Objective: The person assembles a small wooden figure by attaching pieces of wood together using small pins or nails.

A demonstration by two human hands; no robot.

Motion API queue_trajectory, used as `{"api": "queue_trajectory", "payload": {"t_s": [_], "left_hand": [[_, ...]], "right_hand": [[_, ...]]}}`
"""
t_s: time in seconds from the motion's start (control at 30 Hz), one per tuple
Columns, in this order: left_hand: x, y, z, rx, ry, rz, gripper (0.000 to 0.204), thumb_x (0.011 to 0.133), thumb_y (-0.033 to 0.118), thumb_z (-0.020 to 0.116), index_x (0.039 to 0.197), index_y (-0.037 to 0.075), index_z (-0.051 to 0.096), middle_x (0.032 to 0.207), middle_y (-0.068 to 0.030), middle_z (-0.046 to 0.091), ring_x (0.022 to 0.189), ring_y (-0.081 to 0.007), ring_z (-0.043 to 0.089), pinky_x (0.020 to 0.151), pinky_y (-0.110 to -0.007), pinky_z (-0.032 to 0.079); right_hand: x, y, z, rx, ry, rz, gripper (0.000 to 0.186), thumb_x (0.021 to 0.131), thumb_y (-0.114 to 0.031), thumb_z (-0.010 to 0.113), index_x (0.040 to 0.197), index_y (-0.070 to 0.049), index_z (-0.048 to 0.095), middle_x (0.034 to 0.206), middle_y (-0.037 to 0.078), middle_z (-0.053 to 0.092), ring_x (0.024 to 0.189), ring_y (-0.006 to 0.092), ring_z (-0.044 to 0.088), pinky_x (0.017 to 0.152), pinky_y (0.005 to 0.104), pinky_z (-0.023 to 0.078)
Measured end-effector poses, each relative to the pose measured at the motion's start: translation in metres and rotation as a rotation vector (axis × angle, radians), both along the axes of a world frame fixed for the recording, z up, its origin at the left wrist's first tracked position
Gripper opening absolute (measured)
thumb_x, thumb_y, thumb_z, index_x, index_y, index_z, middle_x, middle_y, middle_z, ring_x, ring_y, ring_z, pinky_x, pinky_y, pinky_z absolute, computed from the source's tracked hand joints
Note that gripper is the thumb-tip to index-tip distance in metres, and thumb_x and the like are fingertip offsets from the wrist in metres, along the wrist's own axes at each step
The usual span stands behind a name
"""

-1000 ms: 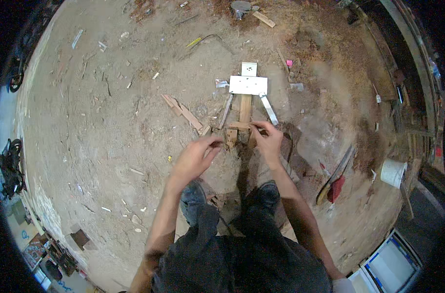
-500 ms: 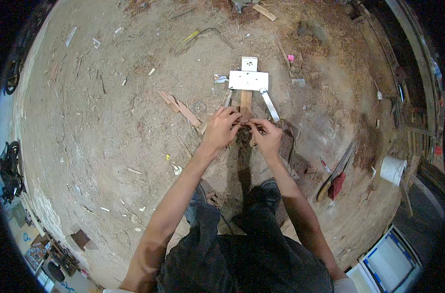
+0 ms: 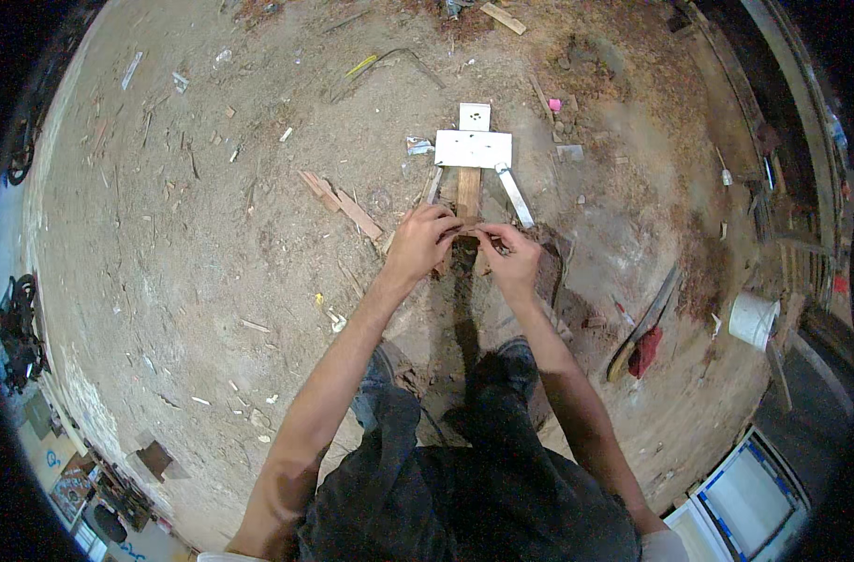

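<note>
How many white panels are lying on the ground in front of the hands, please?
2: a wide white panel across the wooden strip, and a small square white panel touching its far edge. Others may be hidden.

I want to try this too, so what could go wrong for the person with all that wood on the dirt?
Both hands, left and right, pinch a small piece over the wooden strip, so a splinter or pinched finger seems possible. Loose wood scraps lie nearby on the ground, and stepping on them might cause a slip.
</note>
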State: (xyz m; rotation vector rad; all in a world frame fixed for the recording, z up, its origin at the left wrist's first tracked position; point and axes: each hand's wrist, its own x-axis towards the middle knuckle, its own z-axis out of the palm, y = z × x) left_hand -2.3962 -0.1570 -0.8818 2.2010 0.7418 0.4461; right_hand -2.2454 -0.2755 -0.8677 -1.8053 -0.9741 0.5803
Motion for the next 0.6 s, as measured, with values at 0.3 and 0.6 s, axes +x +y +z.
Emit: {"api": "queue_trajectory", "payload": {"t_s": [0.3, 0.6], "left_hand": [[0.0022, 0.0024, 0.0001, 0.010, -0.032, -0.022, 0.025, 0.076, 0.008, 0.075, 0.101, 0.005, 0.073, 0.100, -0.0113, 0.068, 0.097, -0.0334, 0.063, 0.088, -0.042, 0.053], [0.0011, 0.0026, -0.0020, 0.005, -0.039, -0.018, 0.026, 0.075, 0.006, 0.074, 0.101, 0.005, 0.073, 0.102, -0.0121, 0.068, 0.099, -0.0336, 0.063, 0.088, -0.042, 0.053]], "right_hand": [[0.0009, -0.0009, -0.0009, 0.027, -0.071, 0.049, 0.017, 0.083, -0.003, 0.075, 0.099, -0.005, 0.075, 0.096, 0.010, 0.075, 0.086, 0.0224, 0.072, 0.074, 0.0330, 0.057], [-0.0017, 0.0046, 0.0045, 0.079, -0.173, 0.056, 0.015, 0.081, 0.001, 0.077, 0.096, -0.001, 0.074, 0.091, 0.011, 0.074, 0.079, 0.0193, 0.072, 0.069, 0.0295, 0.055]]}}
